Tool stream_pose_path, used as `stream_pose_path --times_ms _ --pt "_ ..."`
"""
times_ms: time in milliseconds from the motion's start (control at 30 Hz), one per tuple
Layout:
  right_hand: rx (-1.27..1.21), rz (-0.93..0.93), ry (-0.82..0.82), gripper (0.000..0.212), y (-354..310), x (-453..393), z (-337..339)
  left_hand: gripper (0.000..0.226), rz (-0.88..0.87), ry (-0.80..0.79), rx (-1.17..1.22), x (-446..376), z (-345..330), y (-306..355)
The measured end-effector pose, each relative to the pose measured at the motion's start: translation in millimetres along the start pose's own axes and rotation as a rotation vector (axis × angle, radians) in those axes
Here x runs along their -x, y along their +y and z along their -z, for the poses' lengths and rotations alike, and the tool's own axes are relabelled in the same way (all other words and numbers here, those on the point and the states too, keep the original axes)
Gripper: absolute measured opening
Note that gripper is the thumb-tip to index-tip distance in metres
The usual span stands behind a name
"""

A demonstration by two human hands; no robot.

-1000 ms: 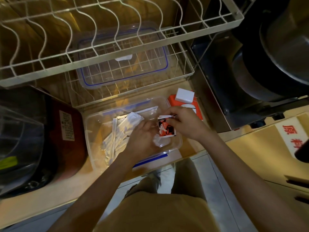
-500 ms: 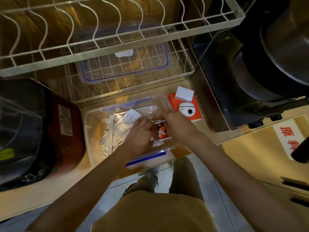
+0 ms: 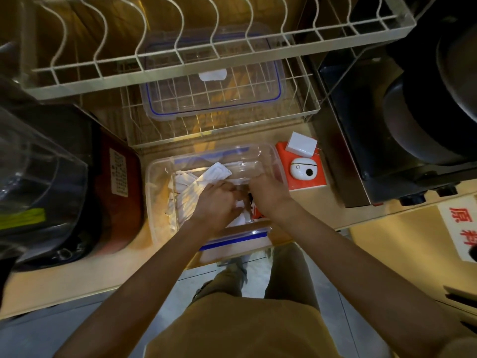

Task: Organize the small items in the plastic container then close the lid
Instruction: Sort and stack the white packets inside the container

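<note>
Since a moment ago, both hands have been pushed deeper into the plastic container [image 3: 154, 192]; the left hand [image 3: 215, 205] and right hand [image 3: 268, 191] are pressed together over the white packets [image 3: 204, 180] and a red packet [image 3: 255, 211], though no grip can be made out. Sorting is judged unfinished. The lid [image 3: 214, 99] is parked behind the container in the wire rack [image 3: 307, 112], and an orange box [image 3: 312, 182] stands just beside the container's right wall, so little side room is left.

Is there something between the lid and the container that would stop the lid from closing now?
Yes. Both hands, left hand and right hand, are inside the open container among the white packets. The lid lies apart in the wire rack behind the container.
</note>
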State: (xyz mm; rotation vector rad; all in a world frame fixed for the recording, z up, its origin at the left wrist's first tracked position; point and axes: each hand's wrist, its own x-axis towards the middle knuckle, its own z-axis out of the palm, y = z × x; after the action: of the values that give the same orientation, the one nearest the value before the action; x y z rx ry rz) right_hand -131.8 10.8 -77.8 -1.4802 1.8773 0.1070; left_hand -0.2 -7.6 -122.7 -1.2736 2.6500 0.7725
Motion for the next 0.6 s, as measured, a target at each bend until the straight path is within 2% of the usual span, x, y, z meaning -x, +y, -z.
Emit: stream_pose_path --times_ms 167,300,400,600 --pt "0.021 0.050 -0.043 0.025 2.5 7.4 5.4 0.038 0.012 0.122 0.082 14.3 17.4 -6.1" --pt "0.086 0.156 0.060 0.027 -0.8 9.7 12.1 0.047 0.147 0.261 0.081 30.6 28.1 -23.9" --pt "0.127 0.196 0.115 0.029 -7.6 1.8 10.4 0.049 0.148 0.280 0.130 39.8 31.6 -36.5" --pt "0.314 0.167 0.040 0.030 -12.0 -22.1 -2.4 0.072 0.196 0.222 0.160 39.4 21.6 -47.8"
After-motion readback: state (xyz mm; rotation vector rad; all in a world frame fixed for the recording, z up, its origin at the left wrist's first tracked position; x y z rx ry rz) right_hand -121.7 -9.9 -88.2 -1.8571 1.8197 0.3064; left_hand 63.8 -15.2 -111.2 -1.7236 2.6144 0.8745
